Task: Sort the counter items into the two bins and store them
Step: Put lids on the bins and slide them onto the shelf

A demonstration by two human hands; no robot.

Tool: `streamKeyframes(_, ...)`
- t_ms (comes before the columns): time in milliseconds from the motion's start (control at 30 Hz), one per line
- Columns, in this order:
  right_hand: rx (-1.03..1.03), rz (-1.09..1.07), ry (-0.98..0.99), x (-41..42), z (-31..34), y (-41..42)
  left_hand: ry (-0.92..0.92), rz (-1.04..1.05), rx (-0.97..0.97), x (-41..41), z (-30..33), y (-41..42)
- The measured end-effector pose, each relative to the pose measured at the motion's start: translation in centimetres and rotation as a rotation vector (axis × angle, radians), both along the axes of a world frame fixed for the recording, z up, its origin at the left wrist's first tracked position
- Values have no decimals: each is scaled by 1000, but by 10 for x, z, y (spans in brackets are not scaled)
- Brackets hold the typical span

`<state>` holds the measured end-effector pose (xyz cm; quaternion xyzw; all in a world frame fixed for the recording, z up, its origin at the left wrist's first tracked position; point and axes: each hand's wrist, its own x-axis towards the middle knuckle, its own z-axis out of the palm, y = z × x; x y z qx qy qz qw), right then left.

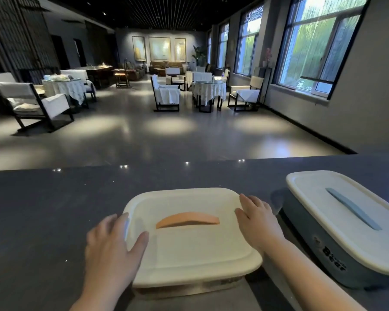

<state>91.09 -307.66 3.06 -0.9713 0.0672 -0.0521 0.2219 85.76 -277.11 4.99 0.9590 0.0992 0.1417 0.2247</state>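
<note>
A bin with a cream lid (189,250) and an orange handle (187,219) sits on the dark counter right in front of me. My left hand (112,245) rests on the lid's left edge, thumb lying flat on top. My right hand (259,217) lies with straight fingers on the lid's right edge. A second bin, grey-blue (310,254) with a cream lid (346,218) and a blue-grey handle (353,208), stands to the right, its lid on. What the bins contain is hidden.
The dark stone counter (54,209) stretches left and right, with its far edge just beyond the bins. Beyond it lies a dim lounge with draped tables (209,88) and chairs (32,102), and windows along the right wall.
</note>
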Motion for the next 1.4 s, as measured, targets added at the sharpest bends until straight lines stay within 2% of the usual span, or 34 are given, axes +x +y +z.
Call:
streamKeyframes(67,-5,16,-71,-12,-5,6,-91,-159,-6,14,5,-27)
streamKeyframes(133,239,-53,-91,-23,-10,10,-104,-366,-32,29,4,-64)
streamKeyframes(233,628,-214,-59,-32,-13,8,-55,-529,91,45,-7,-114)
streamKeyframes(367,936,-352,82,-38,-14,6,-24,-464,330,53,-19,-135)
streamKeyframes(500,991,-339,79,-37,-18,4,-24,-454,358,53,-23,-131)
streamKeyframes(700,771,-312,-136,-41,-15,8,-2,-456,335,52,-22,-130)
streamKeyframes(1067,423,-196,-221,-42,-10,8,9,-448,324,55,-25,-132)
streamKeyframes(1200,187,-148,-202,-41,-5,11,-10,-445,312,55,-26,-132)
streamKeyframes(1300,-69,-44,-149,-40,2,14,-36,-482,177,52,-21,-127)
streamKeyframes(1400,-227,176,-187,-39,5,40,-103,-389,-20,40,-15,-96)
